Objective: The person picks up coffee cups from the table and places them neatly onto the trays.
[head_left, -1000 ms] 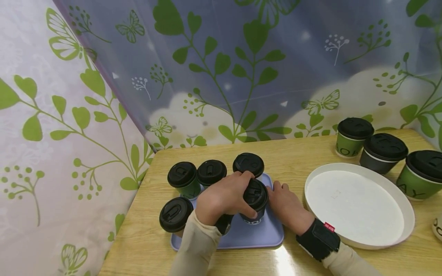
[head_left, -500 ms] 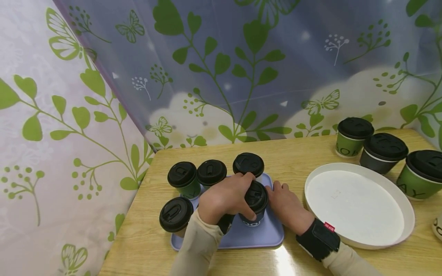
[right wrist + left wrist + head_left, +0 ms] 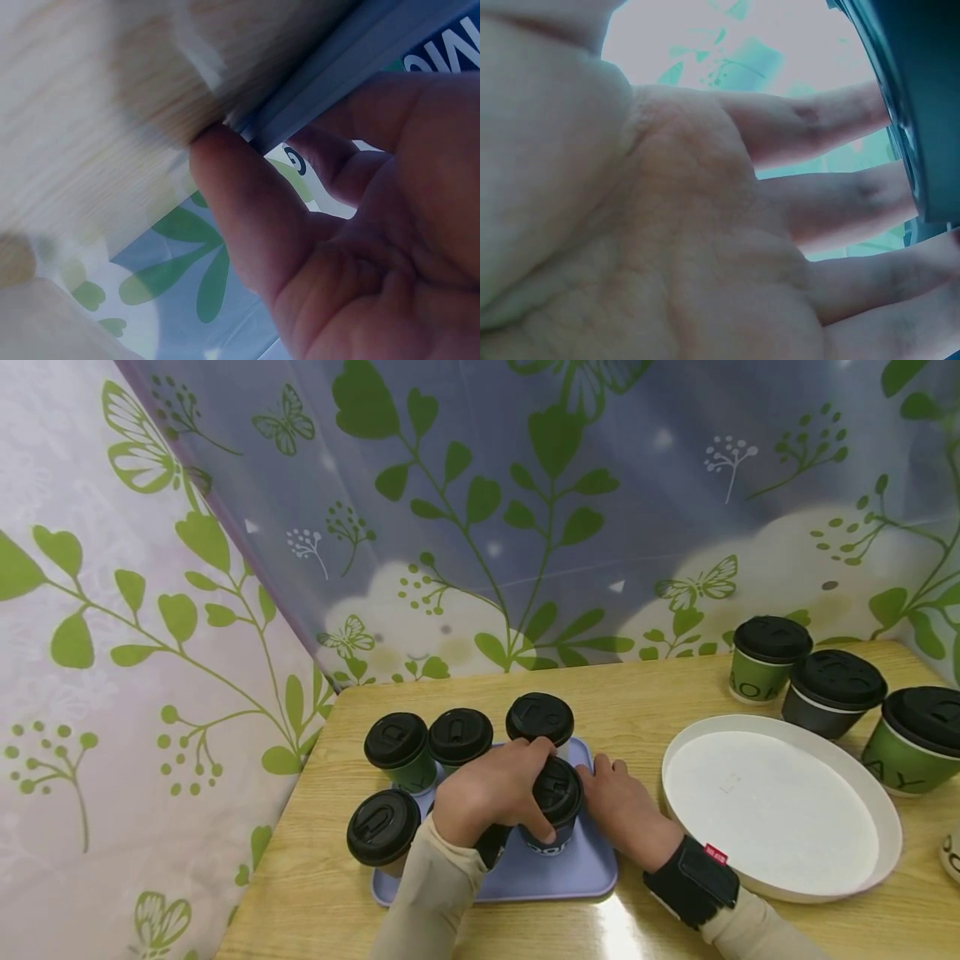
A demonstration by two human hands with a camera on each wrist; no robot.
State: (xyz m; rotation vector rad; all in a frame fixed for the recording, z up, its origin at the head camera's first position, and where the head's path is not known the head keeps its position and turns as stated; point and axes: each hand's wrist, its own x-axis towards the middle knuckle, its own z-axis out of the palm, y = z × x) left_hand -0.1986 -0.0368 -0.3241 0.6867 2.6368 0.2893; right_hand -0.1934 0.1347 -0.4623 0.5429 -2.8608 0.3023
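My left hand [image 3: 491, 793] grips a dark paper coffee cup [image 3: 558, 789] with a black lid, thumb on the near side and fingers round the far side. The cup is upright over the right part of a lavender tray [image 3: 543, 883]. In the left wrist view the palm [image 3: 690, 225] fills much of the picture and the fingers reach to the dark lid [image 3: 907, 97]. With thumb and fingers my right hand [image 3: 626, 810] pinches the tray's right edge; the right wrist view shows the thumb [image 3: 240, 202] at the tray rim [image 3: 322, 82], close to the tabletop.
Other lidded cups stand on the tray: a front left cup [image 3: 382, 827], a green cup [image 3: 397, 747], a back middle cup [image 3: 460, 735] and a back right cup [image 3: 538, 718]. A round white tray [image 3: 772, 810] lies right, with more cups [image 3: 836, 689] behind it. A patterned curtain [image 3: 525, 510] backs the table.
The left hand and its cup have shifted very slightly, the cup a little toward the front of the tray. The right hand stays at the tray's edge.
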